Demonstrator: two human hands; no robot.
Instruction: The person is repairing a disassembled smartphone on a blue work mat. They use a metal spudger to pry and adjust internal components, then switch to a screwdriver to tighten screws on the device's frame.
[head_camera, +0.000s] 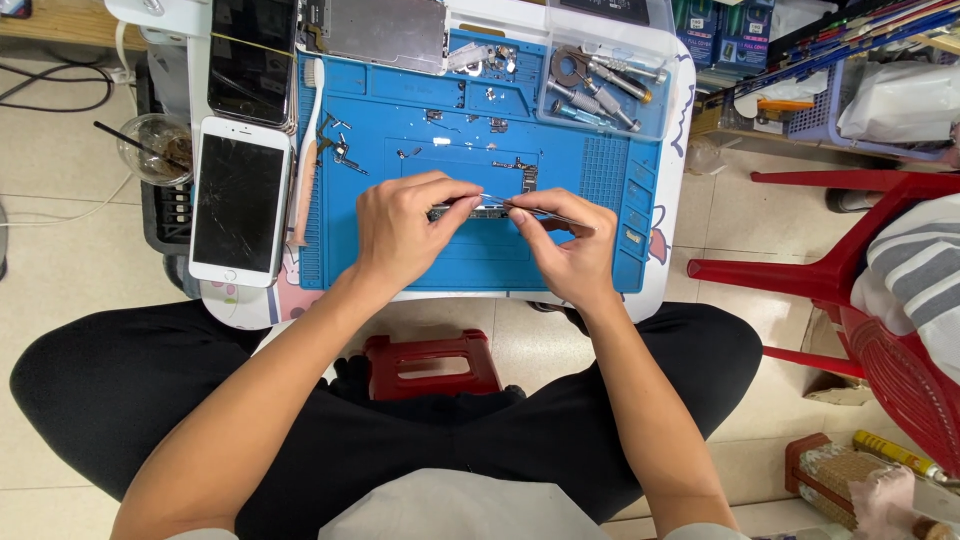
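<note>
Hands at frame centre: left hand (400, 232) pinches half-hidden circuit board (478, 211); right hand (566, 245) grips tweezers (545, 213); cracked white phone (240, 201) lies left.

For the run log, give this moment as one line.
left hand: holds board | right hand: tweezers on board | over blue mat

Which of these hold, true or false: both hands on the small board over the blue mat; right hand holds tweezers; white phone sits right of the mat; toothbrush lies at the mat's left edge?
1. Both hands, left hand and right hand, meet at the circuit board over the blue mat: true.
2. Right hand holds tweezers: true.
3. White phone sits right of the mat: false, it lies left of it.
4. Toothbrush lies along the mat's left edge: true.
</note>
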